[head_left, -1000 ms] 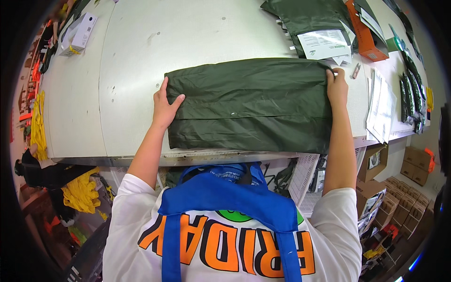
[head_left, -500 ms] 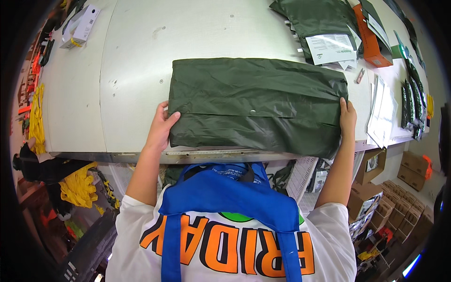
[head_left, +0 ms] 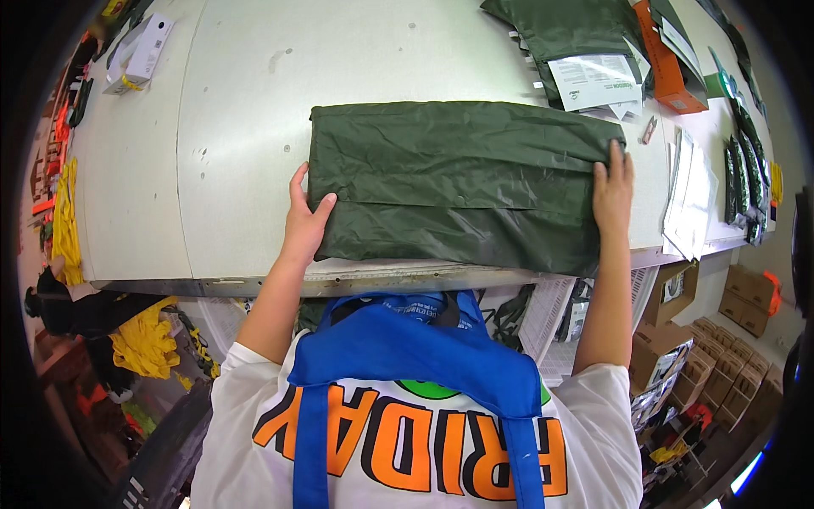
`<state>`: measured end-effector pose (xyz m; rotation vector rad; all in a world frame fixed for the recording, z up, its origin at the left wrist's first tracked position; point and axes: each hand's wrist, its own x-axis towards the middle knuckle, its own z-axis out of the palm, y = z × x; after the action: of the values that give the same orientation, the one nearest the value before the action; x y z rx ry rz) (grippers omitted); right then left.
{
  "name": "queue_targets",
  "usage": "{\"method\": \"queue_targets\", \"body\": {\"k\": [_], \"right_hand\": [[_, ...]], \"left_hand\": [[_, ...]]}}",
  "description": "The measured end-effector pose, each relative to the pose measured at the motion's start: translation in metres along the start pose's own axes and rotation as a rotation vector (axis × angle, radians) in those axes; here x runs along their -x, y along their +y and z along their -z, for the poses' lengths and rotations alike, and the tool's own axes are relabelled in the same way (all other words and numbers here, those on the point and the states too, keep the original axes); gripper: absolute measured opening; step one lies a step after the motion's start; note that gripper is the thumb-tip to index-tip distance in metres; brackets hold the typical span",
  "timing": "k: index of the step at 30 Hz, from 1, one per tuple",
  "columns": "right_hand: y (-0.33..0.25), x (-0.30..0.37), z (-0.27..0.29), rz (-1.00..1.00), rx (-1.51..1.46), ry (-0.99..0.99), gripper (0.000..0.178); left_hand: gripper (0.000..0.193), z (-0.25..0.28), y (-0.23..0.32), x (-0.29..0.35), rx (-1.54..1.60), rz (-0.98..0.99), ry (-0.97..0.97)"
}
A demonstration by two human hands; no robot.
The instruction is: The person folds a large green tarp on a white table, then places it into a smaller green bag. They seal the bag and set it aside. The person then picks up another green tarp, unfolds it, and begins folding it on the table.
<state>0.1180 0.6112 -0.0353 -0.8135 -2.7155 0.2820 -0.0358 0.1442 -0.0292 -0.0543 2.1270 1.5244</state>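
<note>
Folded fabric [head_left: 458, 174], dark green, between left hand [head_left: 307, 225] and right hand [head_left: 613, 197]

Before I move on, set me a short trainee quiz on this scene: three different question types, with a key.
1. Which edge of the folded dark-green fabric is the left hand at?
a) far edge
b) left edge
c) right edge

2. True or false: the white box is on the table, to the left of the folded dark-green fabric.

3. Fill in the colour: the box beside the dark-green stack with the printed sheet has an ____ side.

Key: 1. b; 2. true; 3. orange.
</note>
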Motion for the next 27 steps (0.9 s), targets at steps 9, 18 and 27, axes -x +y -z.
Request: {"method": "queue_targets", "body": {"k": [9,18,27], "right_hand": [[0.029,0.004,-0.027,-0.111,-0.066,-0.162,0.056],[0.019,0.003,-0.028,-0.241,0.181,-0.211,0.058],[0.024,0.002,-0.032,-0.222,0.194,-0.176,0.058]], "left_hand": [[0.080,-0.004,-0.036,0.068,-0.561,-0.595,0.064],[0.058,0.036,-0.015,0.039,-0.716,-0.426,-0.197],[0.062,-0.054,0.001,-0.033,-1.271,-0.736,-0.114]]}}
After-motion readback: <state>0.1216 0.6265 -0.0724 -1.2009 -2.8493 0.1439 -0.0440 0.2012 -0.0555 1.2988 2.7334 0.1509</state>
